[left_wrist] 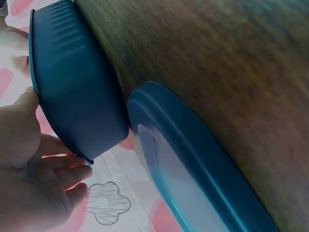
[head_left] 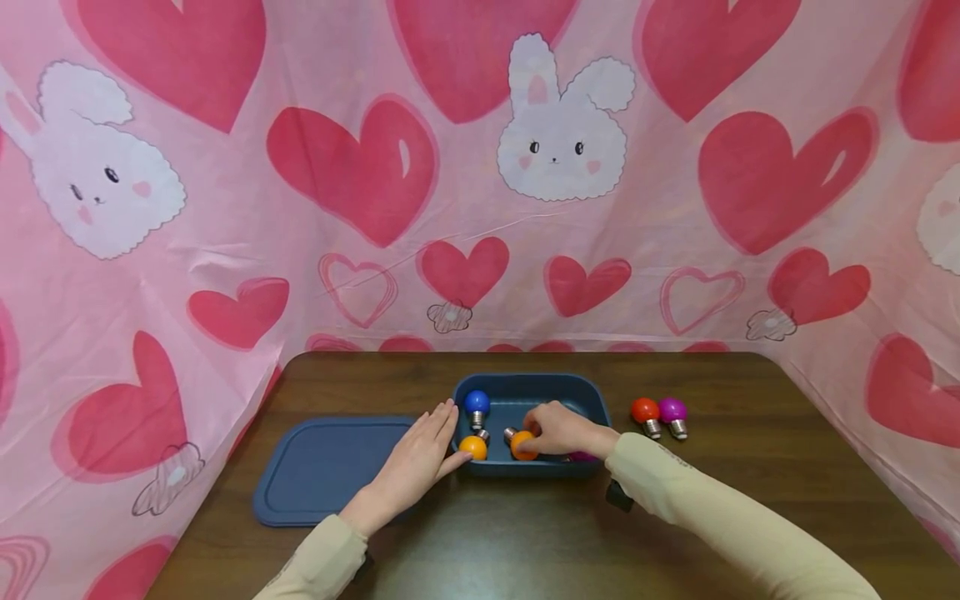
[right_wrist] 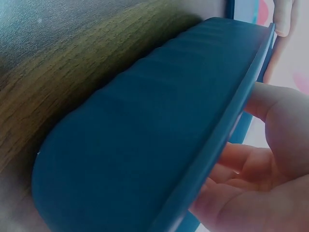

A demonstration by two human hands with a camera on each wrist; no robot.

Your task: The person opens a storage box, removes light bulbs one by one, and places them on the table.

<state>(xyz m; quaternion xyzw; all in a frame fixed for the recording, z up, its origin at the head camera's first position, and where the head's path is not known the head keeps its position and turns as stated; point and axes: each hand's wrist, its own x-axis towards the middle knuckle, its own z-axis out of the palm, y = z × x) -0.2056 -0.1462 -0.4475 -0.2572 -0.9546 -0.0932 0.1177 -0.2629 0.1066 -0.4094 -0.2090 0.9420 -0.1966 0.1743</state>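
A dark blue box [head_left: 525, 468] stands on the table, its inside facing up. Inside it at the left lie a blue light bulb [head_left: 477, 402] and a yellow-orange bulb [head_left: 472, 447]. My right hand [head_left: 564, 429] reaches into the box and pinches an orange bulb [head_left: 524, 446] there. Below that wrist, a bit of a magenta bulb [head_left: 582, 456] shows. My left hand [head_left: 418, 457] rests against the box's left rim with its fingers extended. In the right wrist view the box wall [right_wrist: 130, 130] hides the right fingertips.
A flat dark blue lid [head_left: 330, 467] lies left of the box, partly under the left arm. Right of the box, a red bulb [head_left: 645, 411] and a purple bulb [head_left: 673, 411] lie side by side on the wooden table [head_left: 525, 542]. A patterned cloth [head_left: 480, 217] hangs behind.
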